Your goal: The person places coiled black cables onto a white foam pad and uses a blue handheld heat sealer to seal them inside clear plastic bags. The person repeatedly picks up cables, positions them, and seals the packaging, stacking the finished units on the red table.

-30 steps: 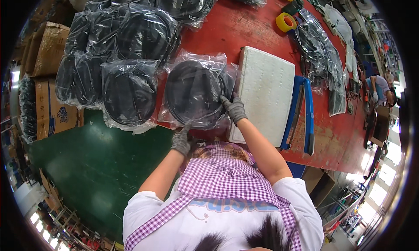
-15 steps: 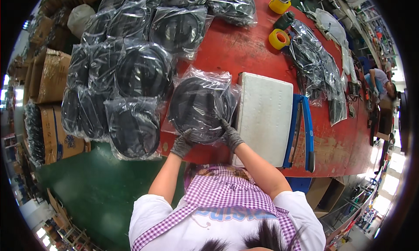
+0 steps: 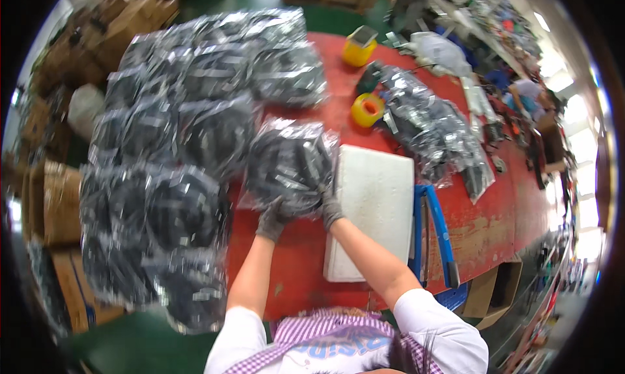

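Here, both gloved hands grip a clear plastic bag of black round parts (image 3: 290, 166) on the red counter (image 3: 312, 263): left hand (image 3: 272, 221) at its lower edge, right hand (image 3: 330, 208) beside it, fingers closed on the plastic. A white foam slab (image 3: 374, 211) lies just right.

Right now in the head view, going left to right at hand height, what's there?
Cardboard boxes → pile of bagged black parts → left hand → right hand, both on the bagged part → white foam slab → blue frame.

Bright daylight comes from the right rim – the plastic bags (image 3: 195, 146) glare, everything is motion-blurred, edges bend strongly.
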### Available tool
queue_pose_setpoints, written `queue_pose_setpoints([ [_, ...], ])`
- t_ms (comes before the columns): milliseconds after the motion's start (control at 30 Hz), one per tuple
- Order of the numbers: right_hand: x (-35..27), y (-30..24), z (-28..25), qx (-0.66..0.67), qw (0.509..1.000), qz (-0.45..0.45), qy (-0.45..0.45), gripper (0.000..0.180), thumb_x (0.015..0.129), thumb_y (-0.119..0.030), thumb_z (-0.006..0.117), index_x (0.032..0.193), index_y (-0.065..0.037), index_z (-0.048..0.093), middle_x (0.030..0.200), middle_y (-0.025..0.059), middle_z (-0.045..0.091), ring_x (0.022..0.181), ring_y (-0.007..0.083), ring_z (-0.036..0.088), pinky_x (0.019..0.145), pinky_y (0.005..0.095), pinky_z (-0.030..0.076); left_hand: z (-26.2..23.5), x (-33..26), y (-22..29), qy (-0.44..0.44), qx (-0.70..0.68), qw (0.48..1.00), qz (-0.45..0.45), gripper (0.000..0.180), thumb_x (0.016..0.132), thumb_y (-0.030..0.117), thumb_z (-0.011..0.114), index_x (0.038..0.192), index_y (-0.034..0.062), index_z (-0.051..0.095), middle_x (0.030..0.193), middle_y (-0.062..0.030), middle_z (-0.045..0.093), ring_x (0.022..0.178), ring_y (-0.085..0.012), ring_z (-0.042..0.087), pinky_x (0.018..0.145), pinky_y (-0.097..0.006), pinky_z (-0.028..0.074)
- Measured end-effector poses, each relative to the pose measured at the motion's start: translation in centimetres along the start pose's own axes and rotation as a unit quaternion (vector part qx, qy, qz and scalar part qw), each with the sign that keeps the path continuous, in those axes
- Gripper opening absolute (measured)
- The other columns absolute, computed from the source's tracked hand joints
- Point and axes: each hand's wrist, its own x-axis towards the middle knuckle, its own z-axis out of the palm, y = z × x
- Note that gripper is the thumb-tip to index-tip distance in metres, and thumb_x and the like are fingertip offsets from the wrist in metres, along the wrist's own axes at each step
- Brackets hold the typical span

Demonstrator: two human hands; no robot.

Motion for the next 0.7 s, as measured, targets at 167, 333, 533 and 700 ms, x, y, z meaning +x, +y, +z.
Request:
queue_pose_setpoints([
  [167,9.8,-1.5,-4.6,0.067,0.997,0.007,-0.045,0.056,0.08,-0.045,0.046,0.117,-0.003,0.042,0.104,0.0119,0.054,0.091,0.0206,0.05,0.079,0.0302,0.041,3.4,8.2,-1.8,-0.039,-0.08,0.996,-0.005,0.022,0.074,0.024,0.06,0.093,0.011,0.057,0.092,-0.0033,0.06,0.079,-0.0188,0.058,0.064,-0.034,0.049],
  [333,12.1,-4.3,-0.6,0.064,0.986,-0.093,-0.119,0.055,0.081,-0.047,0.043,0.111,-0.001,0.048,0.1,0.009,0.057,0.087,0.0202,0.052,0.077,0.0311,0.043,5.4,10.0,-0.5,-0.034,-0.145,0.986,0.076,0.028,0.074,0.024,0.06,0.098,0.0092,0.055,0.098,-0.0056,0.058,0.089,-0.0209,0.055,0.078,-0.037,0.045],
  [533,1.8,-10.3,0.0,-0.029,0.989,-0.134,-0.055,0.05,0.083,-0.044,0.043,0.11,-0.003,0.048,0.105,0.0068,0.055,0.095,0.0213,0.05,0.086,0.0313,0.038,6.7,11.9,-2.1,-0.084,-0.15,0.984,0.047,0.04,0.073,0.026,0.061,0.108,0.0106,0.048,0.108,-0.0064,0.051,0.098,-0.0216,0.049,0.083,-0.04,0.042],
  [700,-14.3,-10.4,0.9,-0.46,0.842,-0.276,0.053,0.036,0.081,-0.029,0.053,0.104,-0.002,0.052,0.099,0.0137,0.056,0.094,0.0217,0.053,0.083,0.0304,0.041,0.0,11.3,-5.1,-0.061,0.077,0.985,0.141,0.061,0.071,0.04,0.059,0.119,0.0074,0.039,0.122,-0.0105,0.042,0.11,-0.0267,0.04,0.094,-0.039,0.03],
])
